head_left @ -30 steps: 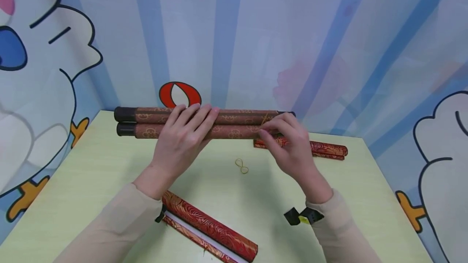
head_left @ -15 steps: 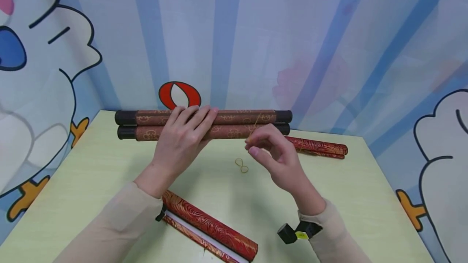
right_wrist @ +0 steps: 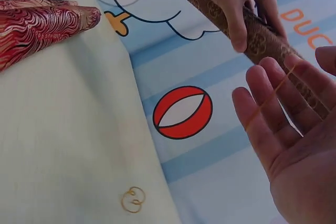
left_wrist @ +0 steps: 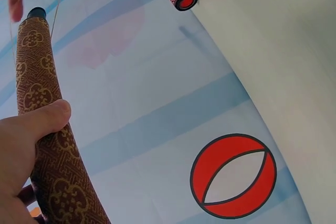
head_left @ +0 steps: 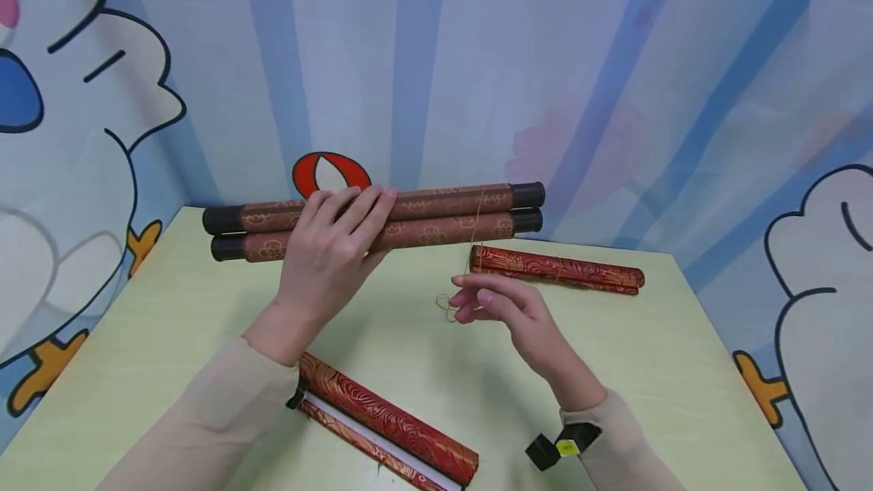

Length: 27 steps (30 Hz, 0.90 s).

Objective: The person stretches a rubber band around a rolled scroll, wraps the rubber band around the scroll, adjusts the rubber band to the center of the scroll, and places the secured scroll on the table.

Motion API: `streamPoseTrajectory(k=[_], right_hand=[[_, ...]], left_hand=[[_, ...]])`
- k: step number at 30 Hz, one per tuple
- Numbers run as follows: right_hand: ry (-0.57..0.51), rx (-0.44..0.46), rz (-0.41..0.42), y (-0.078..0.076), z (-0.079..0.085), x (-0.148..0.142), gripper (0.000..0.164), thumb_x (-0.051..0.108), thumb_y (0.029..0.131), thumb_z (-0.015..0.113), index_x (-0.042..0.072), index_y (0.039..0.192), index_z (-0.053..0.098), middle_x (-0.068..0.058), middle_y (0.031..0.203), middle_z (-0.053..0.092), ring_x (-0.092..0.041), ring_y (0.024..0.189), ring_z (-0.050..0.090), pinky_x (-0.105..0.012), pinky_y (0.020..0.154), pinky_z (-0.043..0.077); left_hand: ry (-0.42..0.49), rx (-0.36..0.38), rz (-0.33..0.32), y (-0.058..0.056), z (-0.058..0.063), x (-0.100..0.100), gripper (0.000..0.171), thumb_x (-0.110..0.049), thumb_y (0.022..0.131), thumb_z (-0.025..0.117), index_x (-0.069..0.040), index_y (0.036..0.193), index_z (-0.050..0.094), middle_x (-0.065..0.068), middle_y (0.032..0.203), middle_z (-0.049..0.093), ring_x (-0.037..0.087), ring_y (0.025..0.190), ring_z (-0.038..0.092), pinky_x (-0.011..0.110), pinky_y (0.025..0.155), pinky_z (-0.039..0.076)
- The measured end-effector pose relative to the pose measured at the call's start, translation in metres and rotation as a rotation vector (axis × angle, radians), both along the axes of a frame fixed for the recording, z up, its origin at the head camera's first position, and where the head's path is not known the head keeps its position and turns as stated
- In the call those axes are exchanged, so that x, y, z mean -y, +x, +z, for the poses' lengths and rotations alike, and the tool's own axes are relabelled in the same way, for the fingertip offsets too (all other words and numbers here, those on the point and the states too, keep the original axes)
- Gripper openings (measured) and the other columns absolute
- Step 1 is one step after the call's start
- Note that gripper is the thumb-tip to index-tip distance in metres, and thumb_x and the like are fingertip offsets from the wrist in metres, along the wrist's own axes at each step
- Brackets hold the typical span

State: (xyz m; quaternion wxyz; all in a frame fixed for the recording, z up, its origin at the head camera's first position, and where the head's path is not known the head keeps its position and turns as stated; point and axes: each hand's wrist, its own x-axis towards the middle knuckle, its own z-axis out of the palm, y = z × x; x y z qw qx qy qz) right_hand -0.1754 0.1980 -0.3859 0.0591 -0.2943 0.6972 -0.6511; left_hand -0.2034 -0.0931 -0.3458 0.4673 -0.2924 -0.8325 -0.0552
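Observation:
A brown patterned scroll (head_left: 436, 233), rolled from both ends into two rods with black end caps, is held above the table. My left hand (head_left: 330, 241) grips it left of its middle, and in the left wrist view the thumb lies along the roll. A thin yellow rubber band (head_left: 477, 212) loops round the scroll's right part and stretches down to my right hand (head_left: 521, 317). In the right wrist view the band crosses the fingers (right_wrist: 265, 111) of that hand, which are extended and spread, the thumb apart from them.
On the pale table (head_left: 655, 370), a loose twisted rubber band (head_left: 445, 308) lies beside my right fingers. Behind it is a rolled red-and-gold scroll (head_left: 555, 267) with a band on it. Another red-and-gold scroll (head_left: 395, 419), partly unrolled, lies at the front. A cartoon-printed backdrop (head_left: 470, 59) stands behind.
My right hand has moved from the scroll's right end down toward the table, pulling the band out into a long loop. The scroll's right end has tilted up in my left hand.

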Motion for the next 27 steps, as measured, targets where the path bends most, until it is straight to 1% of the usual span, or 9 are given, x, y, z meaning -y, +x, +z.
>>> streamPoseTrajectory(k=[4, 7, 10, 12, 14, 16, 19, 23, 27], right_hand=[[-0.063, 0.207, 0.0, -0.009, -0.005, 0.002, 0.048, 0.029, 0.117, 0.042, -0.008, 0.14, 0.062, -0.005, 0.115, 0.078, -0.021, 0.101, 0.078, -0.043, 0.094, 0.064], [-0.11, 0.365, 0.019, -0.016, -0.008, 0.005, 0.053, 0.039, 0.117, 0.042, -0.003, 0.143, 0.061, -0.009, 0.115, 0.08, -0.022, 0.095, 0.08, -0.044, 0.09, 0.065], [-0.097, 0.441, 0.04, -0.021, -0.011, 0.008, 0.057, 0.042, 0.117, 0.041, -0.003, 0.146, 0.059, -0.01, 0.114, 0.081, -0.022, 0.091, 0.081, -0.042, 0.084, 0.066], [-0.054, 0.438, 0.056, -0.023, -0.013, 0.01, 0.057, 0.04, 0.117, 0.041, -0.004, 0.148, 0.058, -0.012, 0.114, 0.081, -0.022, 0.09, 0.081, -0.041, 0.082, 0.067], [0.005, 0.402, 0.069, -0.024, -0.014, 0.013, 0.055, 0.038, 0.117, 0.042, -0.004, 0.151, 0.056, -0.015, 0.12, 0.079, -0.023, 0.095, 0.081, -0.042, 0.082, 0.067], [0.055, 0.354, 0.072, -0.023, -0.015, 0.015, 0.053, 0.034, 0.117, 0.044, -0.001, 0.156, 0.051, -0.018, 0.129, 0.075, -0.026, 0.103, 0.08, -0.044, 0.086, 0.066], [0.1, 0.319, 0.044, -0.02, -0.016, 0.018, 0.056, 0.03, 0.115, 0.051, 0.005, 0.165, 0.04, -0.019, 0.145, 0.066, -0.029, 0.12, 0.074, -0.046, 0.092, 0.064], [0.117, 0.3, -0.029, -0.013, -0.018, 0.02, 0.078, 0.025, 0.111, 0.062, 0.013, 0.173, 0.016, -0.014, 0.164, 0.048, -0.03, 0.139, 0.061, -0.042, 0.1, 0.06], [0.157, 0.212, -0.113, -0.006, -0.02, 0.024, 0.103, 0.021, 0.106, 0.071, 0.022, 0.172, -0.007, -0.005, 0.177, 0.023, -0.026, 0.151, 0.048, -0.043, 0.107, 0.055]], left_hand=[[0.005, -0.01, 0.005, 0.001, 0.002, -0.003, 0.078, -0.026, 0.079, 0.099, -0.005, 0.146, 0.065, 0.018, 0.136, 0.072, 0.039, 0.121, 0.066, 0.057, 0.103, 0.053], [-0.002, -0.019, 0.006, 0.002, 0.003, -0.005, 0.078, -0.026, 0.079, 0.099, -0.005, 0.146, 0.065, 0.018, 0.136, 0.072, 0.038, 0.121, 0.066, 0.057, 0.103, 0.052], [-0.009, -0.025, 0.006, 0.002, 0.004, -0.007, 0.079, -0.026, 0.078, 0.099, -0.005, 0.146, 0.065, 0.017, 0.136, 0.072, 0.038, 0.12, 0.067, 0.057, 0.103, 0.052], [-0.015, -0.026, 0.011, 0.002, 0.005, -0.008, 0.078, -0.026, 0.079, 0.099, -0.005, 0.146, 0.065, 0.017, 0.136, 0.072, 0.038, 0.12, 0.067, 0.057, 0.103, 0.052], [-0.017, -0.025, 0.017, 0.002, 0.006, -0.008, 0.078, -0.026, 0.079, 0.099, -0.005, 0.146, 0.066, 0.017, 0.136, 0.072, 0.038, 0.12, 0.067, 0.057, 0.103, 0.052], [-0.015, -0.026, 0.023, 0.002, 0.006, -0.008, 0.077, -0.027, 0.079, 0.098, -0.005, 0.146, 0.066, 0.017, 0.136, 0.072, 0.038, 0.12, 0.067, 0.056, 0.103, 0.052], [0.0, -0.03, 0.024, 0.001, 0.006, -0.008, 0.077, -0.026, 0.079, 0.099, -0.004, 0.145, 0.067, 0.017, 0.135, 0.072, 0.039, 0.119, 0.068, 0.056, 0.101, 0.053], [0.024, -0.027, 0.02, 0.0, 0.006, -0.007, 0.077, -0.024, 0.077, 0.1, -0.003, 0.144, 0.067, 0.018, 0.135, 0.072, 0.04, 0.118, 0.068, 0.056, 0.1, 0.054], [0.038, -0.009, 0.03, 0.0, 0.005, -0.007, 0.079, -0.023, 0.076, 0.1, -0.002, 0.144, 0.066, 0.018, 0.136, 0.072, 0.04, 0.118, 0.067, 0.055, 0.099, 0.054]])
